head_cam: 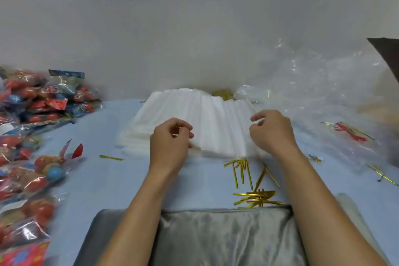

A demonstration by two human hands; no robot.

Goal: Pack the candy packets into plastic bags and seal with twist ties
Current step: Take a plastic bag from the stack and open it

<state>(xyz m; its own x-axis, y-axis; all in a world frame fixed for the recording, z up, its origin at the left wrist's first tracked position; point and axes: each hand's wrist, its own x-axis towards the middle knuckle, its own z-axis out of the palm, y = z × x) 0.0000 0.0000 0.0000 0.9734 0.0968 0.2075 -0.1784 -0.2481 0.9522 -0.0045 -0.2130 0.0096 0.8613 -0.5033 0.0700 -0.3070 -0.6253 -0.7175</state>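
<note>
On the pale blue cloth-covered table (103, 179), directly ahead of the person, lies a fanned stack of flat white translucent plastic bags (194, 121), its far edge near the white wall (194, 39). Both hands hover over the near edge of that stack. The left hand (169, 144) has its fingers curled inward, thumb and fingertips close together above the bags; whether it pinches a sheet or holds nothing cannot be told from this blurred view. The right hand (271, 131) is likewise curled, its index finger and thumb bent toward each other over the right corner of the stack, and whether anything is caught between them cannot be made out either. Just in front of the stack, between the forearms and under the right wrist, a scatter of short gold metallic twist ties (252, 185) lies on the cloth, and a single gold tie (111, 157) rests apart to the left. Along the left edge of the table sits a heap of clear packets of red and blue candy (38, 101), continuing down toward the near corner. To the right, a crumpled mass of clear cellophane (323, 84) rises against the wall, with a clear bag printed in red (349, 134) lying flat beside it. A grey satin cushion (216, 237) lies at the near edge, under the forearms.
</note>
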